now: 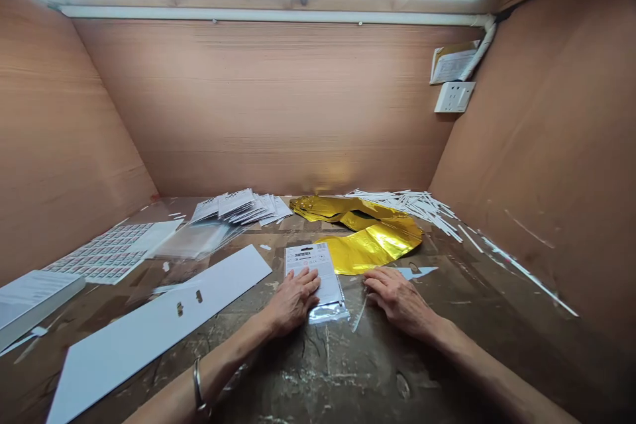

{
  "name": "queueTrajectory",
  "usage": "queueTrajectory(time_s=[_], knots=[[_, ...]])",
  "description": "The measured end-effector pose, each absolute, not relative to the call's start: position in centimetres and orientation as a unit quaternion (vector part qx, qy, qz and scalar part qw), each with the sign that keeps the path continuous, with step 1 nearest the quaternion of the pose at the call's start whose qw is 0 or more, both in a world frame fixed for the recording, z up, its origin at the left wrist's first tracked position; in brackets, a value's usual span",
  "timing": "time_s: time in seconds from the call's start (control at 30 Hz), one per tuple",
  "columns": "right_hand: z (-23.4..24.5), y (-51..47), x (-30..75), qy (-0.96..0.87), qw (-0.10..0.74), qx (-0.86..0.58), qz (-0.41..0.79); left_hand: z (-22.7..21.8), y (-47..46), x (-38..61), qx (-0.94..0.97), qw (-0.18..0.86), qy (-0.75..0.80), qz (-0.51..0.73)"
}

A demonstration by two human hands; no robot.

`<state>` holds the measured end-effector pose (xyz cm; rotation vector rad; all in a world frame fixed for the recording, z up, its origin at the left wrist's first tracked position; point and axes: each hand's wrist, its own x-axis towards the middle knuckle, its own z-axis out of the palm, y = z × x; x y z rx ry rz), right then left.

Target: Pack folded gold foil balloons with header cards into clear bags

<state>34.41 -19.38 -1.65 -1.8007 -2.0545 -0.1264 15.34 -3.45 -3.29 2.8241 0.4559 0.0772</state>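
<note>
I'm pressing my left hand flat on a light, slippery plastic packet, fingers slightly spread, pinching nothing. My right hand is resting just beside it, fingers together. The packet is lying on the scarred worktop, easiest taken by its edges; the small print on its card is unreadable.

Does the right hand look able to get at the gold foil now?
Likely yes. The right hand rests just in front of the gold foil, and only bare worktop lies between them; the printed card in its clear bag lies to its left.
</note>
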Motion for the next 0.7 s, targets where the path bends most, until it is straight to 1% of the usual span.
queueTrajectory(time_s=[0.1,0.2,0.3,0.4,0.47,0.57,0.63,0.7], knots=[[-3.4,-21.7,35.6,-0.732,0.185,-0.654,-0.048,-3.6,-3.5,15.2,0.975,0.146,0.163,0.029],[-4.1,-23.4,35.6,-0.722,0.167,-0.669,-0.058,-3.9,-3.5,15.2,0.975,0.146,0.163,0.030],[-4.1,-22.3,37.2,-0.652,0.165,-0.734,-0.095,-4.0,-3.4,15.2,0.975,0.142,0.169,0.030],[-4.3,-20.0,39.5,-0.613,0.162,-0.770,-0.073,-4.0,-3.4,15.2,0.974,0.140,0.175,0.023],[-4.7,-19.5,39.7,-0.626,0.153,-0.763,-0.045,-4.0,-3.4,15.1,0.974,0.140,0.177,0.021],[-4.8,-21.1,37.1,-0.657,0.149,-0.739,-0.007,-4.2,-3.4,15.2,0.974,0.134,0.179,0.023],[-4.8,-23.2,34.1,-0.696,0.159,-0.700,0.017,-4.4,-3.3,15.2,0.975,0.125,0.180,0.024],[-5.0,-25.6,31.2,-0.745,0.185,-0.641,0.013,-4.7,-3.2,15.2,0.977,0.115,0.177,0.026]])
